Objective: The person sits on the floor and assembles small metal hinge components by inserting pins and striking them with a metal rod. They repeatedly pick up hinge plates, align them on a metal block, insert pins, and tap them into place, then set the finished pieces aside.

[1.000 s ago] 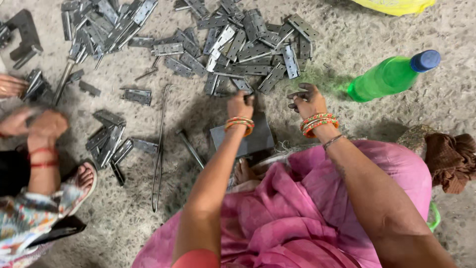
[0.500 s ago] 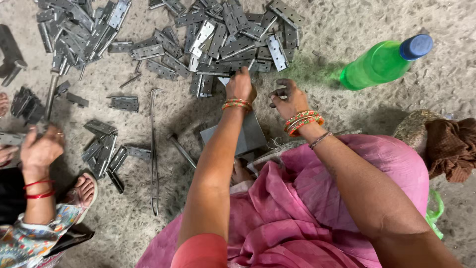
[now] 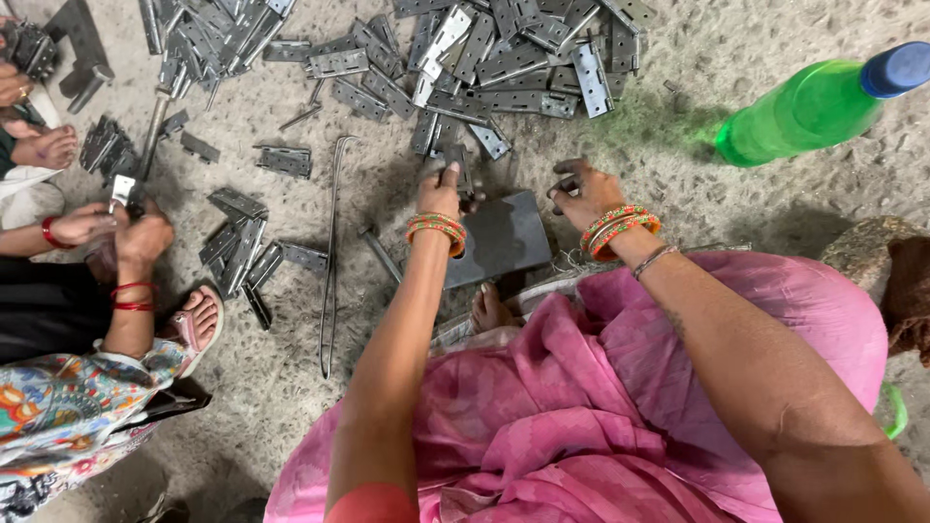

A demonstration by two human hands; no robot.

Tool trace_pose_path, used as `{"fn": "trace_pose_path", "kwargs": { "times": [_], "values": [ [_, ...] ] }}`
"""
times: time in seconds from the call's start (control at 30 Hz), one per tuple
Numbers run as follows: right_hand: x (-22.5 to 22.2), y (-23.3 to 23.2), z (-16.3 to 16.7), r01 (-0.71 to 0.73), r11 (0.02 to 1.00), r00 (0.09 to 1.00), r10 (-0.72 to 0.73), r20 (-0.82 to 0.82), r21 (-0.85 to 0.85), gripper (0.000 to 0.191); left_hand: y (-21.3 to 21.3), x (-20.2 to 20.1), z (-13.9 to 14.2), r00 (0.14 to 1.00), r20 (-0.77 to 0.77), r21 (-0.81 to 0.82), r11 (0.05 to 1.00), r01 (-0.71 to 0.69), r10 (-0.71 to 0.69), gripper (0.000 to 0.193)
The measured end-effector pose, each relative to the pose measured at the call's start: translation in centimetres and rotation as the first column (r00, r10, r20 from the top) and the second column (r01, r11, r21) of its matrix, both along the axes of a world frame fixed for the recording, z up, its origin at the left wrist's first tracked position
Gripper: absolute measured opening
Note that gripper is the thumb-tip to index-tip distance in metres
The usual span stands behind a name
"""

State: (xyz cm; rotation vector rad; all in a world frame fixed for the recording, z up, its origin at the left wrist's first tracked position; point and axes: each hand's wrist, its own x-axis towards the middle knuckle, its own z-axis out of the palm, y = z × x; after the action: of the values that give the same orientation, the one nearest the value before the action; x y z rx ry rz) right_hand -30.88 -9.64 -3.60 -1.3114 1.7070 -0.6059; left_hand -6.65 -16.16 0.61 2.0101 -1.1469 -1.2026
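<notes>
The left hand (image 3: 441,192) pinches a grey metal hinge (image 3: 455,160) by its lower end, fingers closed on it, just above the dark flat plate (image 3: 504,237). The hinge is a narrow, dull leaf, standing on end. The right hand (image 3: 586,192) curls shut around a small dark piece (image 3: 565,183), too hidden to identify. Beyond both grips lies the hinge pile (image 3: 504,48).
</notes>
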Motion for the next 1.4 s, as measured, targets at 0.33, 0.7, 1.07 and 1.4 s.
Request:
{"fn": "trace_pose_path", "kwargs": {
  "times": [0.33, 0.7, 1.07, 1.4],
  "values": [
    [0.3, 0.7, -1.4, -0.073, 0.997, 0.996, 0.072, -0.047, -0.031, 0.04, 6.7, 0.0, 2.8, 0.961, 0.173, -0.876, 0.48, 0.049, 0.218, 0.043],
    [1.4, 0.9, -3.4, -0.193, 0.977, 0.973, 0.202, -0.108, 0.086, 0.06, 10.6, -3.8, -4.5, 0.815, 0.477, -0.249, 0.839, 0.484, -0.329, 0.028],
    [0.3, 0.3, 2.2, 0.006, 0.996, 0.971, 0.016, 0.237, -0.093, 0.06, 11.0, -5.8, -1.1, 0.925, 0.064, -0.552, 0.759, 0.346, -0.375, 0.032],
    [0.5, 0.5, 4.7, -0.017, 0.998, 0.855, 0.045, 0.517, -0.058, 0.041, 11.7, -6.3, 0.4, 0.938, 0.244, -0.545, 0.765, 0.344, -0.247, 0.014]
  ]
}}
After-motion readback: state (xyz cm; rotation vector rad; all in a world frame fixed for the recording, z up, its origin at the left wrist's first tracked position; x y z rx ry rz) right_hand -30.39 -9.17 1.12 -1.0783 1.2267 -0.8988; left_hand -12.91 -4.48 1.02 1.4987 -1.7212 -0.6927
